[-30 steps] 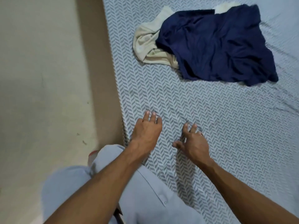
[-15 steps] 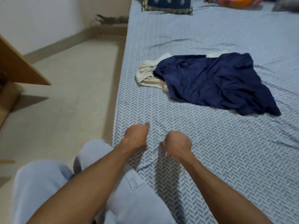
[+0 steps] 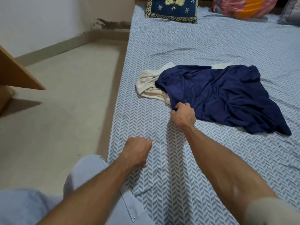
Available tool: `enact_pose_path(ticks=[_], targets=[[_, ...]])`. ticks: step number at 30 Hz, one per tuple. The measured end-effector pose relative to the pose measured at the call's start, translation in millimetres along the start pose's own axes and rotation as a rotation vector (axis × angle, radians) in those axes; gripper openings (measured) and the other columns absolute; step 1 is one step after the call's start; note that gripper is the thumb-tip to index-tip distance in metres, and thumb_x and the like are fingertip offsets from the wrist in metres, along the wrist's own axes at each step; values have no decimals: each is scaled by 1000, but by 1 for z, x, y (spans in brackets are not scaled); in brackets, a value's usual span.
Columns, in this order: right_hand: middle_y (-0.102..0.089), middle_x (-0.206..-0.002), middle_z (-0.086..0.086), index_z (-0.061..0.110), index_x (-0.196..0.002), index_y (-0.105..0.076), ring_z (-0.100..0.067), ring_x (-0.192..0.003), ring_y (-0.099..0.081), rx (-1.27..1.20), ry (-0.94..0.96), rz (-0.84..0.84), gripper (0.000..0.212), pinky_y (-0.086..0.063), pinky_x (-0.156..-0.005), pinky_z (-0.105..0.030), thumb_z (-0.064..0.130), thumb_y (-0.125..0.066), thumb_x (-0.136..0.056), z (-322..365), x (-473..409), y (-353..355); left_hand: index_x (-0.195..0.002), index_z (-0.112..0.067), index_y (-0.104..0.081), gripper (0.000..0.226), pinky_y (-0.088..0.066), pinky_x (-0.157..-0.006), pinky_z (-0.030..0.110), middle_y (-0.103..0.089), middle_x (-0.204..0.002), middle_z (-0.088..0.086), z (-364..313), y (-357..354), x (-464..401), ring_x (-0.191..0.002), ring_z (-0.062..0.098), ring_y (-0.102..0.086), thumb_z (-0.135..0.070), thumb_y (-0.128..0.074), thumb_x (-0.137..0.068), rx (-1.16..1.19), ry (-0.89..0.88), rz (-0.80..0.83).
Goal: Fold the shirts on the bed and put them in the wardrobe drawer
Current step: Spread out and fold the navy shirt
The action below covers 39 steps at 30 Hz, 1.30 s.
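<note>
A crumpled navy blue shirt (image 3: 222,96) lies on the bed (image 3: 211,43), spread over a cream shirt (image 3: 150,85) that shows at its left and far edges. My right hand (image 3: 182,115) grips the navy shirt's near left edge, fingers curled into the cloth. My left hand (image 3: 138,150) is a loose fist over the sheet near the bed's left edge and holds nothing that I can see.
A blue patterned cushion (image 3: 172,8) and a pink and orange bundle (image 3: 245,7) lie at the head of the bed. A wooden panel (image 3: 14,73) juts in at the left above the beige floor (image 3: 65,98). My knee in light blue trousers (image 3: 84,174) is against the bed's edge.
My right hand has reached forward from the bare sheet and taken hold of the navy shirt's edge. My left hand has curled shut and stayed near the bed's edge. The view has tilted up.
</note>
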State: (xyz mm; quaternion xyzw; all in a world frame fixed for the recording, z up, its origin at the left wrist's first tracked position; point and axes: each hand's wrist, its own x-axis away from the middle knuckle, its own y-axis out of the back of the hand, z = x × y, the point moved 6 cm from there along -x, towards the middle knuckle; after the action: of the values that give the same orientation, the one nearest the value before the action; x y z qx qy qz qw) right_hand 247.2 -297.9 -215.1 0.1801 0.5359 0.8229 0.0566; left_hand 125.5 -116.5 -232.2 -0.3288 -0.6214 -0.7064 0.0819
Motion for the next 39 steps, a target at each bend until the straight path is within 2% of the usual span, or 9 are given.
enact_pose_path(ticks=[3,9,13,15,19,22,30,34,39], targets=[[-65,-106,-5,22,-106,-67,-30,-99,-60,-154,1,-87,17,-49,-78,-38,26,-53,-96,-7,4,3,-154,-14,-31,101,-55,-88,42,-65,-122,11,-3,-1,-1,-110,31,-63,-43,-85,-75,-27,-15,-4],[-63,-88,3,24,-104,-60,-18,-85,-56,-322,177,-202,8,-38,-82,-37,23,-52,-101,-23,52,43,-128,-25,-56,58,-53,-90,40,-67,-119,4,5,17,5,-111,29,-63,-57,-69,-81,343,16,-49],[-56,-75,4,23,-93,-53,-9,-66,-50,-506,315,-100,17,-38,-64,-29,12,-48,-104,-25,83,84,-162,-30,-12,89,-48,-98,30,-42,-154,-2,-19,77,13,-122,20,-57,-37,-68,-93,778,-165,-261],[-54,-75,4,22,-90,-50,-7,-63,-46,-515,349,-88,19,-36,-61,-29,14,-45,-106,-23,99,111,-160,-33,-17,86,-47,-104,32,-36,-157,-10,-44,116,25,-131,15,-52,-23,-67,-91,881,-276,-386],[-51,-74,3,14,-85,-47,-10,-65,-46,-540,380,-87,25,-39,-68,-36,20,-41,-108,-15,113,159,-118,-44,-59,39,-58,-86,43,-69,-106,-16,-76,160,36,-97,9,-68,-20,-66,-88,1016,-353,-403],[-46,-68,6,18,-78,-45,-8,-60,-40,-559,405,-88,32,-36,-64,-32,36,-51,-105,-10,128,198,-77,-36,-60,16,-55,-65,50,-63,-69,-7,-82,182,55,-64,17,-63,-30,-72,-85,1102,-373,-428],[-58,-71,14,26,-83,-69,3,-62,-52,-149,599,6,33,-39,-55,-15,44,-91,-67,21,166,271,-98,-9,-75,40,-55,-68,36,-69,-75,16,-70,242,117,-68,24,-68,-7,-57,-62,1022,-491,-192],[-63,-71,13,28,-85,-77,0,-65,-56,-17,628,11,26,-42,-57,-15,46,-89,-70,43,182,310,-70,-22,-68,8,-43,-63,31,-63,-63,-7,-64,279,137,-62,10,-57,-28,-72,-69,657,-442,-425],[-57,-58,9,25,-63,-65,-4,-55,-51,111,586,-90,34,-39,-53,-24,49,-75,-84,48,189,357,-71,-14,-69,19,-41,-65,32,-65,-65,-2,-45,327,173,-63,13,-54,-25,-73,-86,813,-410,-594]])
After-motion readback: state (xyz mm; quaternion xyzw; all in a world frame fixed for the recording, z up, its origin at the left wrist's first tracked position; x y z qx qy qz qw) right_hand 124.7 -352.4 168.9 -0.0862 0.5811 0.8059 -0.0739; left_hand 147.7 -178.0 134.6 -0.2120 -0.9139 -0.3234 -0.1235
